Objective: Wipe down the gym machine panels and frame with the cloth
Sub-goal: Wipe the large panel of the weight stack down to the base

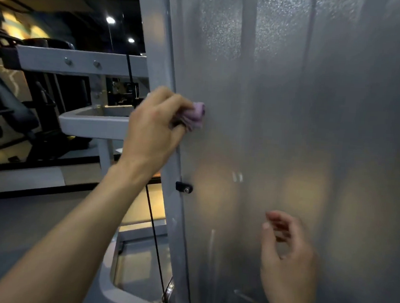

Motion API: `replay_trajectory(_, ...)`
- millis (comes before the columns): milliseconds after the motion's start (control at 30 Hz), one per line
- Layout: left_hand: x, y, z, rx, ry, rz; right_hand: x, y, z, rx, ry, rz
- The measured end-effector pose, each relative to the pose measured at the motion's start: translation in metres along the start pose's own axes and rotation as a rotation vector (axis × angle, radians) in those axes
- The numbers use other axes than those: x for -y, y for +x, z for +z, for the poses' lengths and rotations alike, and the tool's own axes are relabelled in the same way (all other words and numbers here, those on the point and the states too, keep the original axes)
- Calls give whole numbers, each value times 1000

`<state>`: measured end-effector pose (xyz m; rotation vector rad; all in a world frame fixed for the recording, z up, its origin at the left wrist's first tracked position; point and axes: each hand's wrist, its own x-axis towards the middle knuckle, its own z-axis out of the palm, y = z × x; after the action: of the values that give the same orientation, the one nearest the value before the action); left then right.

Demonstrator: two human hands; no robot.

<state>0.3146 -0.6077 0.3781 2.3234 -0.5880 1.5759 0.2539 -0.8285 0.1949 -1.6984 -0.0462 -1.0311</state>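
Note:
A tall frosted grey panel [291,110] of the gym machine fills the right half of the view, edged on its left by a pale grey upright frame post [154,41]. My left hand [153,129] grips a bunched purple cloth [197,114] and presses it against the panel near its left edge. My right hand [286,259] hovers lower down in front of the panel with fingers loosely curled, holding nothing.
A black bolt clip [184,187] fixes the panel to the post below my left hand. A black cable [155,240] runs down beside the post. White frame crossbars [82,61] and dark gym equipment [14,114] stand at the left.

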Motion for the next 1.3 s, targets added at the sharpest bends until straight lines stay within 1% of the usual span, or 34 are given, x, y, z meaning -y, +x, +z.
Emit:
replay_trajectory(67, -3, -22, 12, 19, 8, 26, 0, 1, -2, -43, -114, -185)
replay_trajectory(133, -5, -49, 24, 28, 1, 15, -5, 2, -1, -31, -216, -276)
replay_trajectory(200, -8, -78, 34, 53, -15, 1, -12, 2, 0, 8, -318, -312)
replay_trajectory(267, -11, -100, 40, 105, -22, 26, -21, 2, 0, 43, -401, -320)
replay_trajectory(367, -9, -102, 36, 150, 17, 93, -29, 0, 0, 66, -477, -325)
replay_trajectory(467, -8, -65, 26, 83, 67, 88, -31, -2, 1, 70, -479, -325)
replay_trajectory(533, -9, -41, 21, 12, 59, 55, -33, -3, 1, 74, -461, -333)
replay_trajectory(600, -10, -37, 22, -11, 35, 46, -34, -2, -2, 83, -450, -344)
replay_trajectory(667, -12, -60, 27, 23, 34, 49, -36, -2, -4, 98, -451, -348)
replay_trajectory(800, -7, -123, 37, 165, 46, 87, -37, -2, -7, 120, -437, -351)
replay_trajectory(867, -3, -125, 35, 207, 59, 129, -37, -3, -8, 125, -435, -349)
replay_trajectory(933, -3, -104, 30, 204, 76, 118, -38, -3, -9, 129, -433, -351)
replay_trajectory(1033, -3, -62, 19, 120, 80, 46, -38, -4, -9, 134, -428, -347)
replay_trajectory(1100, -1, -50, 16, 94, 74, 32, -38, -3, -8, 130, -424, -349)
replay_trajectory(1200, -2, -77, 19, 146, 69, 46, -38, -3, -9, 132, -411, -346)
replay_trajectory(1300, -2, -113, 22, 216, 48, 97, -36, -3, -10, 135, -404, -343)
